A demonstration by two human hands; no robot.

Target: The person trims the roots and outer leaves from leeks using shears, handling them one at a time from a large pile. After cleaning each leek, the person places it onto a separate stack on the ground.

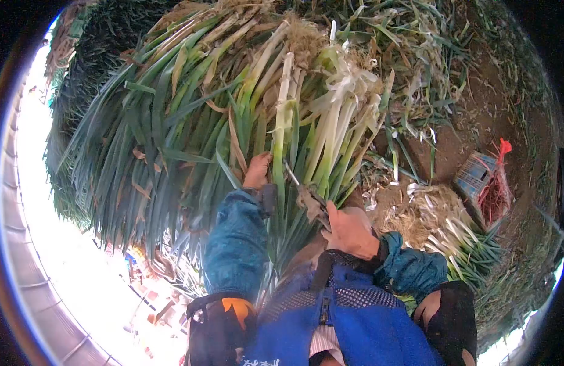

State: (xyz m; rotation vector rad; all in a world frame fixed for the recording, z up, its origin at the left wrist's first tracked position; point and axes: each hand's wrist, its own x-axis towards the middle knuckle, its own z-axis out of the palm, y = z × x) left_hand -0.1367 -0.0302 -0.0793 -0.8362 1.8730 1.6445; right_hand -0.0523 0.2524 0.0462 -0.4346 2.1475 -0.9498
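My left hand (257,171) is curled shut around stalks in the middle of the green onion bundle (330,128), which lies before me, white ends away. My right hand (350,232) is closed on its lower leaves. A blue crate (475,175) sits on soil (459,140) far right.

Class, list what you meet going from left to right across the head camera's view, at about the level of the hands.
Green leek leaves → left hand → right hand → blue basket with red netting.
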